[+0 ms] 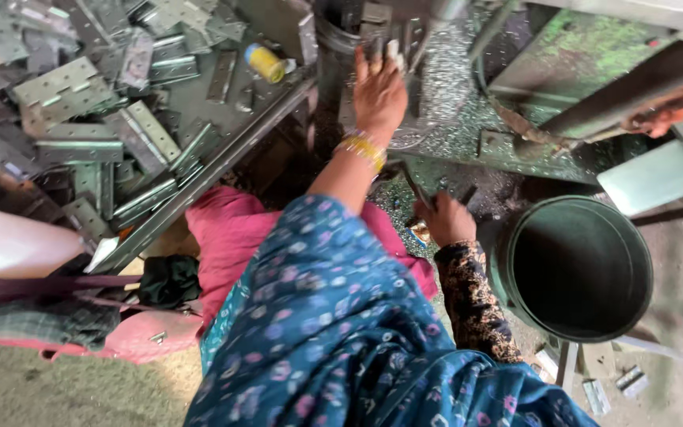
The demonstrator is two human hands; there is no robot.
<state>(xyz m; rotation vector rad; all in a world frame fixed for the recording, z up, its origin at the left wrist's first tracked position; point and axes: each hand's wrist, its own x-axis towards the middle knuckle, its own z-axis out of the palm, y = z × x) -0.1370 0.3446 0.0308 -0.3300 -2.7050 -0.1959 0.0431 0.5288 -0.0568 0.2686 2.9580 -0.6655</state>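
Left hand (379, 91) reaches up to a metal part (375, 35) on the machine, fingertips hidden; right hand (444, 221) is curled low beside the green bucket (634, 261), its grasp unclear

A small metalworking workshop: stamped steel hinges (81, 111) heaped on a tray, metal shavings (444, 87) strewn over a worn green machine bed (586, 47), a green bucket (575, 269) beside it.

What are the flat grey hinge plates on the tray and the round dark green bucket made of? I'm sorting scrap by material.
Flat grey hinge plates: apparently bare steel, with a dull silvery sheen, punched holes and rolled knuckles. Round dark green bucket: probably plastic or painted metal; the smooth, even matte wall leaves it open.
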